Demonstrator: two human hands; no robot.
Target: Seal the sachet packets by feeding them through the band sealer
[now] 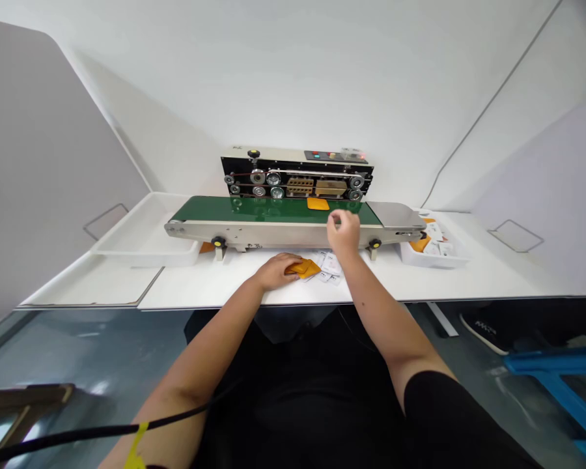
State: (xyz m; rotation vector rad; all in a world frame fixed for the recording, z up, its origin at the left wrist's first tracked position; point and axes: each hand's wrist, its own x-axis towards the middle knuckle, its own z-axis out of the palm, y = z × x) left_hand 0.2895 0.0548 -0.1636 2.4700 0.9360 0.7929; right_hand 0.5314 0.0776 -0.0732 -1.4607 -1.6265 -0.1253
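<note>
My left hand (274, 271) rests on the white tabletop with its fingers closed on small orange packets (303, 268). Right beside them lie several white printed packets (331, 263), partly under the orange ones. Over the front edge of the green conveyor belt (209, 208) is my right hand (344, 233), thumb and fingers curled toward each other, with nothing visible between them. Just beyond its fingertips, one orange packet (318, 204) lies flat on the belt, its far edge against the band sealing machine (297, 176).
A white tray (141, 251) stands under the belt's left end. At the right end, beside a metal plate (395, 215), another white bin (434, 262) holds orange and white packets. Below the table are a blue stool (551, 365) and a dark shoe (488, 332). A black cable (102, 430) crosses my left arm.
</note>
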